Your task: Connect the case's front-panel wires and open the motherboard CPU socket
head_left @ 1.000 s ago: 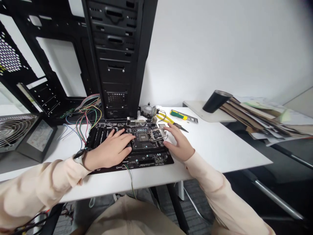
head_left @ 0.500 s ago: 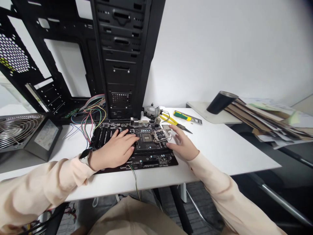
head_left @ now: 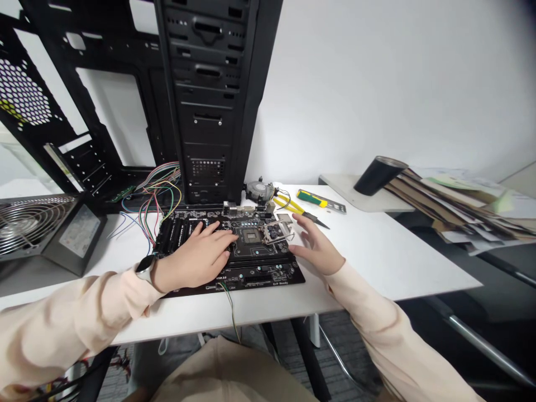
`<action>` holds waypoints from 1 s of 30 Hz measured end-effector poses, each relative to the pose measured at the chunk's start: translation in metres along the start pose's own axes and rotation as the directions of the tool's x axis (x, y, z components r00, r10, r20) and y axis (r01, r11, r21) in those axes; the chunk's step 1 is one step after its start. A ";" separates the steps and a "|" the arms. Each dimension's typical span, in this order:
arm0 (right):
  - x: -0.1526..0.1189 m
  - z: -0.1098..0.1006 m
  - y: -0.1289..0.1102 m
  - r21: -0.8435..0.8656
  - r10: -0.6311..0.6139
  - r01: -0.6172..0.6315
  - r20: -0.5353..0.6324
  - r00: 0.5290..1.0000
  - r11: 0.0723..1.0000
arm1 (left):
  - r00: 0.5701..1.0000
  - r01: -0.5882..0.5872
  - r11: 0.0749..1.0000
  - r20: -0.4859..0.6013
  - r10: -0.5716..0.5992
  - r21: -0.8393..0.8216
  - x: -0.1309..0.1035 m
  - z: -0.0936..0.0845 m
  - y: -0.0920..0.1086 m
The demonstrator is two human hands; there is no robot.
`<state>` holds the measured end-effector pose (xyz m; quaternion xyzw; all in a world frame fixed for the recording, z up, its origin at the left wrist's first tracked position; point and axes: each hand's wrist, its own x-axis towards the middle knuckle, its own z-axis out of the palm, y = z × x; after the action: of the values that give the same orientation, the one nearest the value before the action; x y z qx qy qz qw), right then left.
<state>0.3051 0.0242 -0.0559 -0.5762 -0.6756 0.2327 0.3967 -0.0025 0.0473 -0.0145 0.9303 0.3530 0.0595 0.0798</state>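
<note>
A dark motherboard [head_left: 247,259] lies flat near the table's front edge. Across its left part rests my left hand [head_left: 205,251], palm down with the fingers spread. The CPU socket [head_left: 252,236] is exposed at the board's middle, and its metal load frame [head_left: 277,231] is swung up toward the right. Just right of that frame is my right hand [head_left: 315,244], thumb and fingers apart and holding nothing. A small flat square piece [head_left: 283,218] lies close to its fingertips, by the board's far right corner.
An open black computer case [head_left: 209,128] stands behind the board. At left sit a power supply [head_left: 77,237] and loose coloured wires [head_left: 153,195]. Behind are a CPU cooler [head_left: 259,191], yellow-handled pliers [head_left: 293,205] and a screwdriver [head_left: 312,197]. A black cup [head_left: 377,176] leans against stacked cardboard [head_left: 427,204].
My right hand has drawn back slightly to the right, away from the raised load frame. My left hand stays on the board.
</note>
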 end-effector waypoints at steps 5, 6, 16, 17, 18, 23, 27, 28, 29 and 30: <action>-0.004 -0.005 -0.004 -0.068 -0.048 0.054 0.080 0.996 0.996 | 1.000 0.000 1.000 -0.017 0.000 -0.014 0.000 0.001 -0.001; -0.004 -0.005 -0.004 -0.067 -0.064 0.070 0.088 0.994 0.995 | 1.000 0.000 1.000 -0.018 0.000 -0.018 0.000 0.001 -0.001; -0.002 -0.006 0.003 -0.124 -0.148 0.164 0.132 0.980 0.979 | 1.000 -0.007 1.000 -0.022 0.006 -0.019 0.000 0.001 -0.001; -0.002 -0.007 0.003 -0.118 -0.149 0.165 0.136 0.980 0.979 | 1.000 -0.007 1.000 -0.022 0.007 -0.018 0.000 0.001 -0.001; -0.002 -0.007 0.003 -0.111 -0.148 0.164 0.134 0.980 0.980 | 1.000 -0.007 1.000 -0.022 0.007 -0.019 0.000 0.001 -0.001; -0.002 -0.009 -0.001 -0.093 -0.138 0.150 0.122 0.983 0.984 | 1.000 -0.006 1.000 -0.010 0.006 -0.012 0.000 0.001 -0.001; -0.003 -0.009 -0.002 -0.107 -0.140 0.154 0.125 0.982 0.982 | 1.000 -0.010 1.000 -0.014 0.009 -0.009 0.000 0.000 -0.001; -0.003 -0.009 -0.002 -0.110 -0.142 0.156 0.126 0.982 0.982 | 1.000 -0.011 1.000 -0.017 0.011 -0.012 0.000 0.000 -0.001; -0.003 -0.009 -0.003 -0.111 -0.143 0.158 0.128 0.981 0.981 | 1.000 -0.012 1.000 -0.018 0.012 -0.016 0.000 0.000 -0.001; -0.004 -0.008 -0.003 -0.112 -0.144 0.159 0.129 0.981 0.981 | 1.000 -0.012 1.000 -0.019 0.012 -0.019 0.000 0.000 -0.001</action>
<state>0.3101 0.0188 -0.0497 -0.5311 -0.7531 0.1946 0.3361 -0.0033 0.0477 -0.0144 0.9310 0.3474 0.0724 0.0850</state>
